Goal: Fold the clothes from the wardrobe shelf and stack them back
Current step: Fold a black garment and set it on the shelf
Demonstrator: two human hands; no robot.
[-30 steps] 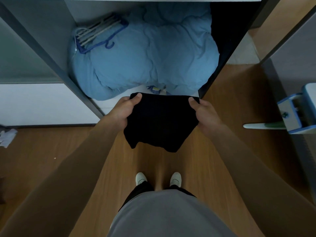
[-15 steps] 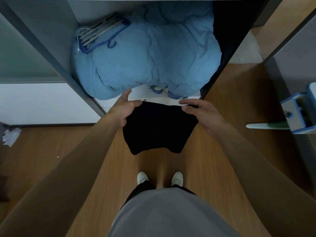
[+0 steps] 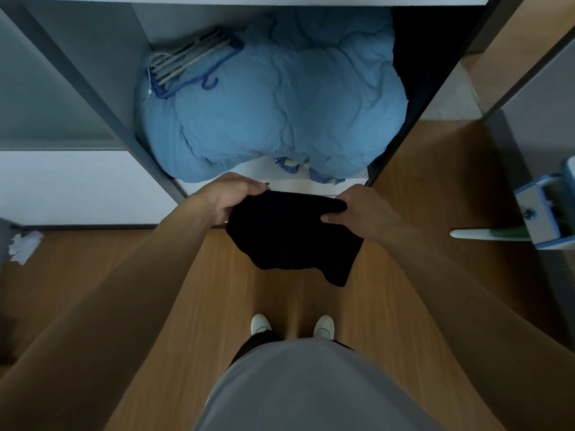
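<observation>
Wardrobe shelf [image 3: 311, 185] edge just beyond black garment [image 3: 289, 234]; left hand [image 3: 230, 194], right hand [image 3: 364, 209] grip its top corners

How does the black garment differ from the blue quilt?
The black garment is small and dark, the blue quilt bulky and pale. The garment hangs in the air, gripped by the left hand and the right hand; the quilt lies bunched in the wardrobe, untouched, with hangers on it. Both are soft cloth.
</observation>
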